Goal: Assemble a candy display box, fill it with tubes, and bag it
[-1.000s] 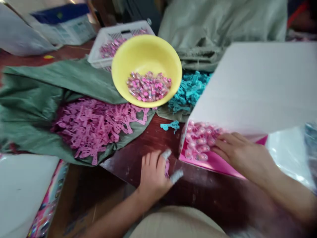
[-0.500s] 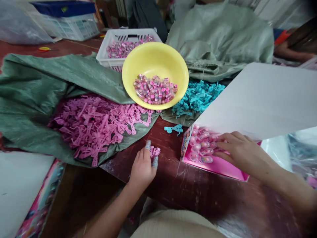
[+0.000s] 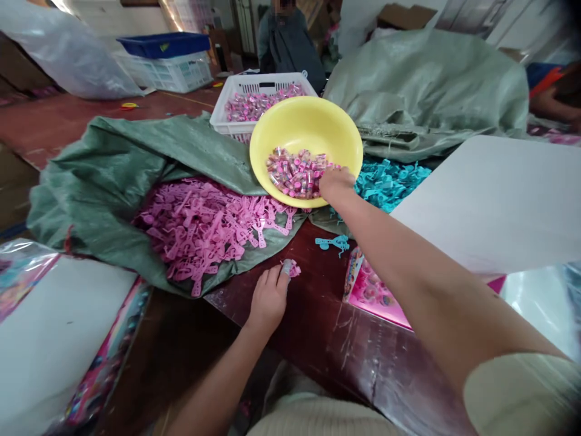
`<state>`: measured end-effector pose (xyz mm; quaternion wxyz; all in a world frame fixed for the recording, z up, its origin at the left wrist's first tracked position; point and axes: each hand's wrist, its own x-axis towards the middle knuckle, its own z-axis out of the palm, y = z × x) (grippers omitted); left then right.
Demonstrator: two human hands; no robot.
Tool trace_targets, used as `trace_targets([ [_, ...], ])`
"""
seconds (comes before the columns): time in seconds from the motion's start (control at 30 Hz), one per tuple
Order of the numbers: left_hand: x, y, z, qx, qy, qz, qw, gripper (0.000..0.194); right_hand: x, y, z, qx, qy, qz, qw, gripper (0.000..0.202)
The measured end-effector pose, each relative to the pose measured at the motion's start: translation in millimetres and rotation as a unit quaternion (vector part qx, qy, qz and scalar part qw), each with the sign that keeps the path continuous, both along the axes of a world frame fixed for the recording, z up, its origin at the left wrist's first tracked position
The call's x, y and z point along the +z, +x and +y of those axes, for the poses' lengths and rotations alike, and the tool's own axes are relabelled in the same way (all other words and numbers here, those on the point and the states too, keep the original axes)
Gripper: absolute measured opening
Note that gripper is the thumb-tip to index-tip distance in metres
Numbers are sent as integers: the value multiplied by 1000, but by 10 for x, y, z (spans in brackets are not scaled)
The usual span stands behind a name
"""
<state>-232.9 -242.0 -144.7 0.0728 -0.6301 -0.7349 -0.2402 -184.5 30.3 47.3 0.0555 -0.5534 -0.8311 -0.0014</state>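
My left hand (image 3: pixel 269 298), with grey wraps on its fingertips, is closed on a small pink plastic piece (image 3: pixel 295 268) low over the dark red table. My right hand (image 3: pixel 336 183) reaches into the yellow bowl (image 3: pixel 308 109), at the right side of a heap of small clear tubes with pink caps (image 3: pixel 295 172). Its fingertips are hidden, so I cannot make out a grip. Under my right forearm stands an open pink display box (image 3: pixel 358 281) with rounded clear-topped pink pieces inside, partly covered by the arm. A turquoise plastic piece (image 3: pixel 333 243) lies on the table between bowl and box.
Pink plastic pieces (image 3: pixel 204 227) spill from a green sack (image 3: pixel 104 157) at left; turquoise pieces (image 3: pixel 390 181) lie right of the bowl. Behind it stands a white crate (image 3: pixel 231 127) of tubes. The box's white lid (image 3: pixel 490 200) stands raised. A person (image 3: pixel 290 42) is at the back.
My right hand has left the pink box and moved up and left into the yellow bowl. My left hand stays near the same spot, still pinching the pink piece. The view has shifted.
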Motion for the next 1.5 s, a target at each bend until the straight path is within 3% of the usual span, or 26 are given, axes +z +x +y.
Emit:
trace_targets([
  [0.1, 76, -46, -76, 16, 33, -158, 987, 42, -204, -3, 129, -8, 26, 15, 1000, 51],
  [0.23, 136, -25, -58, -1, 44, -418, 908, 33, -374, 82, 67, 45, 51, 26, 997, 48],
  [0.37, 230, 43, 3, -26, 12, -576, 817, 30, -277, 140, -180, 126, 55, 20, 990, 42],
  [0.43, 338, 64, -27, -41, 5, -591, 805, 31, -147, 262, -397, 184, 60, 32, 981, 39],
  [0.5, 482, 77, -93, -60, -2, -575, 816, 32, -31, 498, -673, 294, 40, 72, 952, 36],
  [0.6, 710, 110, -186, -104, -13, -557, 824, 24, 16, 1002, -1104, 474, -66, 148, 865, 30],
  [0.67, 842, 153, -211, -134, -20, -556, 820, 17, -42, 1331, -1330, 511, -116, 178, 833, 27],
  [0.77, 1001, 241, -201, -181, -26, -528, 830, 17, -168, 1675, -1522, 502, -116, 220, 829, 25],
  [0.93, 1166, 407, -196, -260, -15, -403, 878, 19, -286, 1940, -1663, 490, -46, 238, 837, 22],
  [1.1, 1084, 616, -269, -222, 26, -273, 936, 31, -463, 2115, -1862, 446, 36, 244, 860, 24],
  [1.27, 984, 722, -269, -216, 13, -141, 966, 37, -578, 2256, -1989, 399, 21, 209, 892, 23],
  [1.33, 1018, 732, -242, -232, -17, -175, 957, 33, -558, 2343, -2003, 359, -32, 229, 904, 24],
  [1.4, 1068, 756, -218, -232, -62, -289, 927, 24, -540, 2447, -2014, 294, -83, 297, 905, 26],
  [1.5, 1095, 863, -197, -201, -117, -499, 835, 23, -591, 2572, -2047, 175, -74, 400, 897, 19],
])
